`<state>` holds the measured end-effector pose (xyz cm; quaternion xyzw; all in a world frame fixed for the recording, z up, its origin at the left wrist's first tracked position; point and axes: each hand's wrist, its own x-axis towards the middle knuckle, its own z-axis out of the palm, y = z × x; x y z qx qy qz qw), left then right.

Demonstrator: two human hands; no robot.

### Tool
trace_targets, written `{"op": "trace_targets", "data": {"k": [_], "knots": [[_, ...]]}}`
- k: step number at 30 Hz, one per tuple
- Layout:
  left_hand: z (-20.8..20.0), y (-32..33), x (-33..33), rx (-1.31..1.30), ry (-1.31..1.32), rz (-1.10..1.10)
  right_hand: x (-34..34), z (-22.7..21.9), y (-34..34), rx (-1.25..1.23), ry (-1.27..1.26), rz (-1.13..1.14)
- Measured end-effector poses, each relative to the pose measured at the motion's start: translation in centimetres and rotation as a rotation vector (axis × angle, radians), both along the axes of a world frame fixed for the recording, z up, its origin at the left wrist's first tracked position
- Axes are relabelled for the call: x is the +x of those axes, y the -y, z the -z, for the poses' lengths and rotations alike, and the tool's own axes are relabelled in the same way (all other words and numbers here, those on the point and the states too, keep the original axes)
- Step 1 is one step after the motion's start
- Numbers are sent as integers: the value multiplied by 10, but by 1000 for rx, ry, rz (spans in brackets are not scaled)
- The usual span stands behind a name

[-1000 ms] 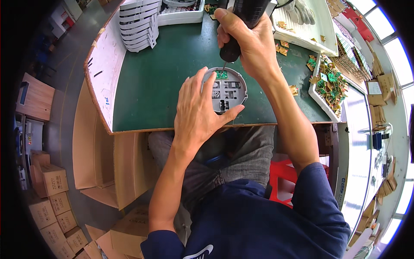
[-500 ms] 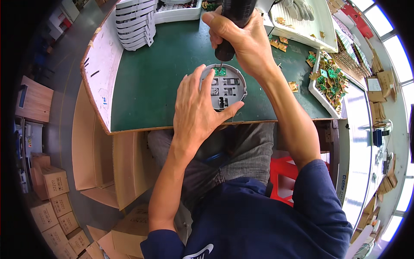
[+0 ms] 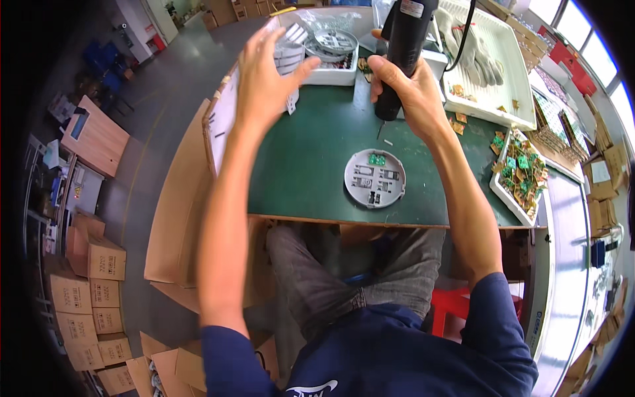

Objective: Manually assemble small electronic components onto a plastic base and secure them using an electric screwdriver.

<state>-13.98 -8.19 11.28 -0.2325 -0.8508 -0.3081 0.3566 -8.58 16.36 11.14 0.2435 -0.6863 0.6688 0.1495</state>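
My right hand [image 3: 413, 92] is wrapped round a black electric screwdriver [image 3: 405, 46], held upright with its thin bit pointing down over the green work surface. Below the bit, and apart from it, lies a round grey plastic housing [image 3: 374, 192] with its moulded inside facing up. A small green circuit board [image 3: 377, 159] sits in the housing's far end. My left hand [image 3: 264, 83], fingers spread and holding nothing, is raised at the far left in front of a stack of curved grey plastic parts [image 3: 289, 61], which it partly hides.
A white bin [image 3: 331, 77] with round grey parts stands at the back. At the right are a cream tray [image 3: 519, 109] with grey gloves [image 3: 479, 63] and a white tray [image 3: 506, 193] heaped with small circuit boards. A cable hangs from the screwdriver. Cardboard flanks the table's left side.
My left hand has let go of the housing and moved far left to the stacked parts. The screwdriver has been lifted off the circuit board. The view has shifted too.
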Motion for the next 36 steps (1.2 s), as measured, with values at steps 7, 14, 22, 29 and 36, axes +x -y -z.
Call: {"op": "trace_targets", "data": {"k": [7,14,22,29,36], "knots": [[-52,41,-111,-375,712,-123,19,5,-8,103,38,140],[-26,47,-108,-403,500,-5,120,86,-10,950,-163,170],[-28,60,-92,-258,126,109,128,103,-27,1014,-488,431],[-30,41,-14,-231,152,198,216,75,-237,-49,9,1336],[32,7,58,-383,441,408,362,116,-508,-70,488,1605]]}}
